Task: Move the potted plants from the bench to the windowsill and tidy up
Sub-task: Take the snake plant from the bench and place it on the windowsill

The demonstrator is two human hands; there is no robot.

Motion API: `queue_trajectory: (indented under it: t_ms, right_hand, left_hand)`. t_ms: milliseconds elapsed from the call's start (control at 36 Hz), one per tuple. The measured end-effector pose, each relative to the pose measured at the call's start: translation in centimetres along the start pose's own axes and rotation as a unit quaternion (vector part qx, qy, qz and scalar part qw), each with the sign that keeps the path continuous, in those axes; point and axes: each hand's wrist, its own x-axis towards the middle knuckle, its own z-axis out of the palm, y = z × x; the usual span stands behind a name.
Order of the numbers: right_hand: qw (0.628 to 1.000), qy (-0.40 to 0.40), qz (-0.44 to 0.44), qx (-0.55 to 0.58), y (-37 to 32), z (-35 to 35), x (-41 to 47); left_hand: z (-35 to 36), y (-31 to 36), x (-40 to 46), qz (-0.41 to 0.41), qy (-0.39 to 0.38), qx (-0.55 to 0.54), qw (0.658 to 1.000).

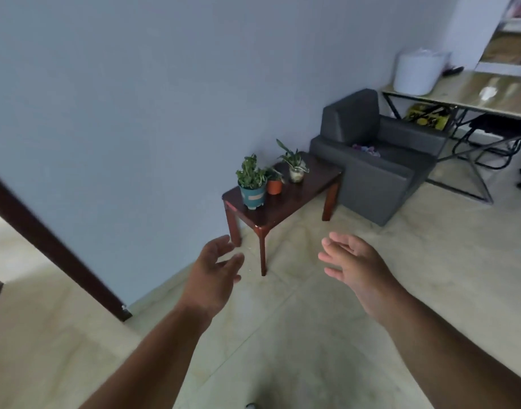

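A dark red wooden bench [309, 187] stands against the pale wall. Three potted plants sit on its left part: a leafy plant in a teal pot [252, 194] at the near end, a small orange pot [274, 185] behind it, and a glass jar with a long-leaved plant [296, 172] further back. My left hand [213, 274] and my right hand [355, 264] reach forward over the floor, both empty with fingers spread, still short of the bench. No windowsill is in view.
A grey armchair [380, 160] stands right behind the bench. Further right is a metal-framed table [465, 95] with a white container [415, 72] on it. A dark door frame [56, 246] slants at the left. Pale tiled floor [283, 335] lies between me and the bench.
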Motion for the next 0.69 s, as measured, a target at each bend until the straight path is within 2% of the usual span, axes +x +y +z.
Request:
queue_trajectory:
  t_ms: [167,361,472,694]
  right_hand:
    - [0.999,0.033,-0.016,-0.02,-1.6,-0.9,7.4]
    - [0.998,0.061,0.005,-0.028,-3.6,-2.5,14.7]
    - [0.997,0.07,0.021,-0.03,-3.9,-4.5,19.5]
    - [0.998,0.05,0.04,-0.031,-2.9,-11.3,31.3]
  left_hand:
    - [2.2,0.4,9.3,0.003,-0.007,-0.033,0.999]
    - [6.6,2.0,17.7,-0.019,-0.044,-0.048,0.998]
    - [10.0,2.5,22.8,-0.022,-0.06,-0.044,0.997]
    - [19.6,2.5,32.3,-0.057,-0.04,-0.016,0.997]
